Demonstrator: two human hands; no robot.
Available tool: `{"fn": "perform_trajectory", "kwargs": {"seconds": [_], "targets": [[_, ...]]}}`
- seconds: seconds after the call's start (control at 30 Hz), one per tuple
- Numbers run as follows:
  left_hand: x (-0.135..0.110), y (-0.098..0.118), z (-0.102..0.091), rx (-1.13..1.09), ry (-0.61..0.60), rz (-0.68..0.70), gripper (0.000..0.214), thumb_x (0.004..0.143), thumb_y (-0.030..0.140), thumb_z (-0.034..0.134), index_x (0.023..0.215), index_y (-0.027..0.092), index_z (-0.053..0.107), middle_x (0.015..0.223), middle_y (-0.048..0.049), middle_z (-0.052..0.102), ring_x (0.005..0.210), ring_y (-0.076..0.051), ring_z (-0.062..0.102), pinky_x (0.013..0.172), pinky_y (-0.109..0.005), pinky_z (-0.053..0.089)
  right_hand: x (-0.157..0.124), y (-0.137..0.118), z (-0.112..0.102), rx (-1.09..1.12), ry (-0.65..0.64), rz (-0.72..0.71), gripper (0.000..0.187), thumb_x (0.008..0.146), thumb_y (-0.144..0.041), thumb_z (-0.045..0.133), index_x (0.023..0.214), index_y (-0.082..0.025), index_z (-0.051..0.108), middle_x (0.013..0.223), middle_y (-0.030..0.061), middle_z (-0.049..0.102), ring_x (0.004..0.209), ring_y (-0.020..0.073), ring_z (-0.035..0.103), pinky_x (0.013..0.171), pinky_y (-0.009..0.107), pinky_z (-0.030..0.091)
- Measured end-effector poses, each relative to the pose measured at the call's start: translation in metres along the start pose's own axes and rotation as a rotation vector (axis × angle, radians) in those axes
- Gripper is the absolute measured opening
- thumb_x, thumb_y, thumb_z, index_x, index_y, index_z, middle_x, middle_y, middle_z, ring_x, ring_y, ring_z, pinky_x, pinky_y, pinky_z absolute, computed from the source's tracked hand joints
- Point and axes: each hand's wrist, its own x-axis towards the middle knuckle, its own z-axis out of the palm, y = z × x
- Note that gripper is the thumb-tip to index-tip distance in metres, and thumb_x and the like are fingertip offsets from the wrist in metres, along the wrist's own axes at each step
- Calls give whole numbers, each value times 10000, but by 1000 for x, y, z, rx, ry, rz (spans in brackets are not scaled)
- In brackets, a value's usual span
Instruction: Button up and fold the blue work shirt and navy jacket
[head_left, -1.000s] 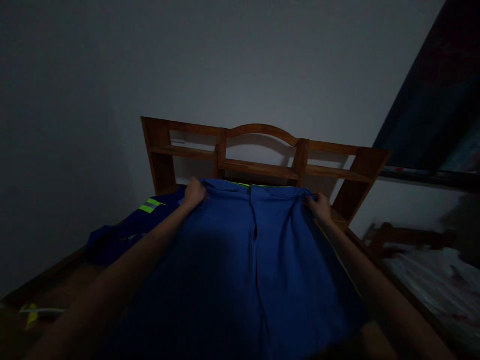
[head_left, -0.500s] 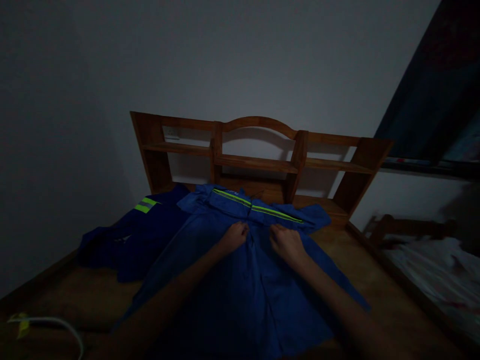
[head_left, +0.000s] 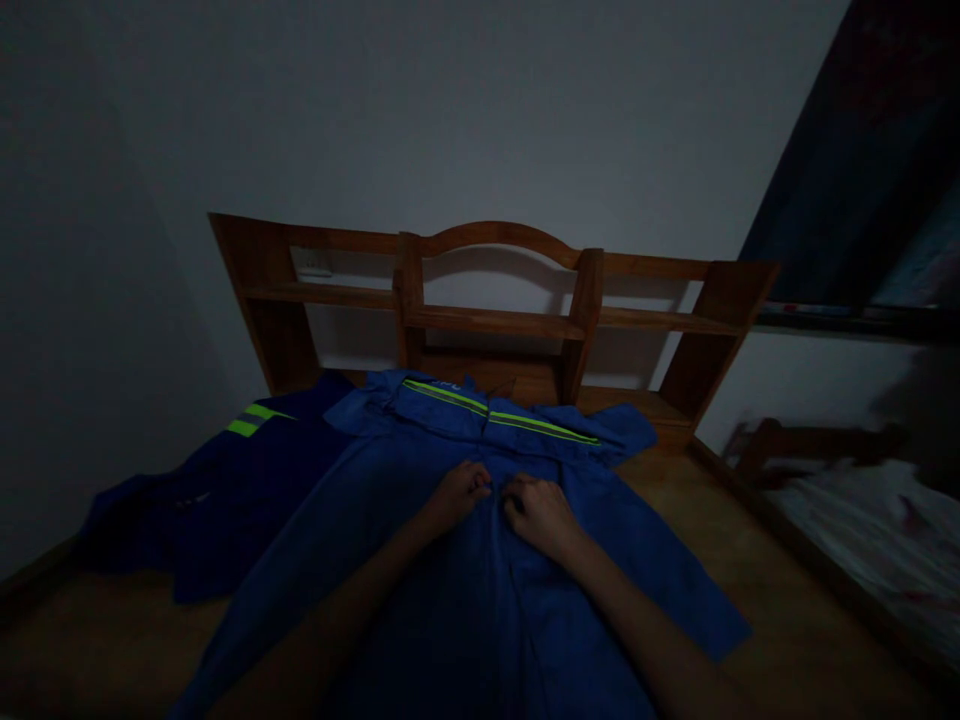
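Observation:
A blue work jacket [head_left: 630,560] with a yellow-green reflective stripe lies spread flat on a wooden bed platform [head_left: 757,580]. Both hands rest at its centre front, just below the stripe. My left hand [head_left: 459,492] has its fingers curled and pinches the left edge of the front opening. My right hand [head_left: 538,512] is curled too, gripping the right edge. The two hands nearly touch each other. The room is dim.
A second dark blue garment [head_left: 225,480] with reflective stripes lies crumpled to the left. A wooden headboard with shelves [head_left: 487,320] stands behind the jacket against a grey wall. Another bed with pale bedding [head_left: 870,550] is at the right.
A second ago my hands held the jacket stretched at its far corners. The jacket now lies flat, and both hands have come together at its centre front, closer than half a second ago.

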Motion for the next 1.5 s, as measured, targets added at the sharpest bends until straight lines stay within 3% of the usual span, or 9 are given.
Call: {"fn": "perform_trajectory", "kwargs": {"seconds": [0.23,0.37,0.53,1.0,1.13,1.2,1.33,1.5], "targets": [[-3,2,0,0,21,11,152,782,185,556,904,175,647,856,-40,596,800,-157,561,770,-278,439,2,2,3,-17,-40,47,269,863,-241,443,986,-226,682,937,53,665,857,165,613,758,241,395],[-2,1,-1,6,15,33,202,832,231,508,911,193,690,865,-46,629,845,-169,570,810,-290,430,0,1,2,-27,0,69,263,863,-317,449,925,-241,693,914,45,670,803,176,613,698,257,386],[-3,2,-2,28,5,19,272,840,216,479,1016,211,686,868,-48,617,793,-157,568,777,-277,436,-1,-3,-1,-19,14,81,269,860,-368,455,893,-255,697,902,34,678,786,182,615,666,265,369],[-7,7,-5,2,-27,68,406,860,172,411,1229,230,571,875,-54,581,817,-162,546,791,-284,428,1,6,7,121,66,63,294,874,-282,432,1038,-239,672,976,36,651,861,157,604,784,240,413],[-6,4,-4,-36,-18,70,434,856,198,426,1278,236,520,939,-58,601,865,-161,562,828,-284,435,4,15,18,288,110,87,318,839,-246,458,1082,-220,662,970,42,650,843,157,597,784,251,428],[-3,-2,-2,-100,-35,55,446,831,218,471,1274,200,520,949,-61,625,840,-155,584,803,-273,453,8,23,25,469,64,105,354,813,-245,481,1127,-201,639,896,33,649,713,139,589,675,242,447],[3,-12,-1,-202,-116,-63,331,738,250,583,1030,112,655,826,-65,675,733,-161,624,693,-258,483,16,39,32,872,-58,138,434,772,-305,542,1182,-168,593,762,-10,586,455,69,470,446,193,365],[2,-9,-2,-177,-88,-106,196,697,243,609,854,141,665,745,-38,686,703,-161,638,639,-241,474,20,42,31,936,-34,109,365,763,-354,581,1062,-158,654,777,-4,578,481,55,496,453,175,359]]}}
